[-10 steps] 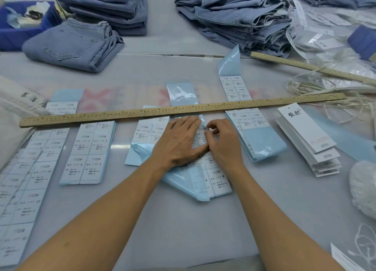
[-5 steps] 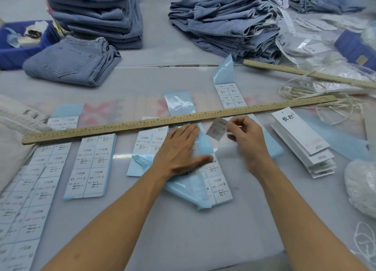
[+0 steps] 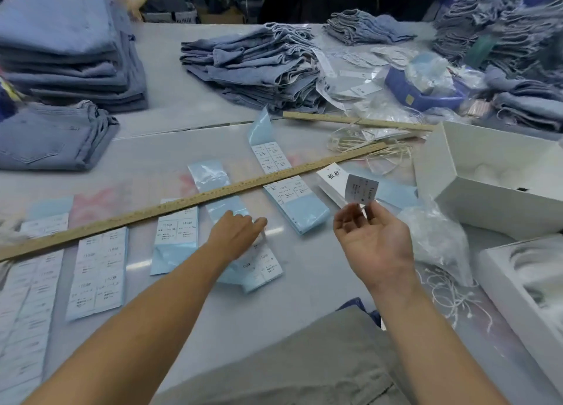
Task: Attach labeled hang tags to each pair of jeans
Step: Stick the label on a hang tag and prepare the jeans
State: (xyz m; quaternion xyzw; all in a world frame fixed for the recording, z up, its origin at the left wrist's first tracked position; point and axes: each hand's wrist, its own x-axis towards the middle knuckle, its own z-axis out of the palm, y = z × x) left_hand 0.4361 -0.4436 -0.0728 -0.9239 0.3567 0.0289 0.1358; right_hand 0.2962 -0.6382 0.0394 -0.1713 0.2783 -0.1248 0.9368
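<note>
Pinching sticker (image 3: 361, 189), right hand (image 3: 373, 243) palm-up

**Bare arms, grey-khaki lap**

Both forearms (image 3: 158, 307) are bare to the frame's edge, with no sleeves, watch, rings or gloves visible. Grey-khaki cloth (image 3: 292, 362), creased and finely woven, covers the person's lap; a dark blue scrap (image 3: 355, 305) shows above it.

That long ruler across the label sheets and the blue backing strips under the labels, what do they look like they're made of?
Long ruler: looks like wood, a matte tan with fine printed graduations; no metallic shine. Blue backing strips: probably glossy release paper or thin film; they throw white glare and one end curls up off the table. Sticker pinched in the right hand: matte white paper, black print.
</note>
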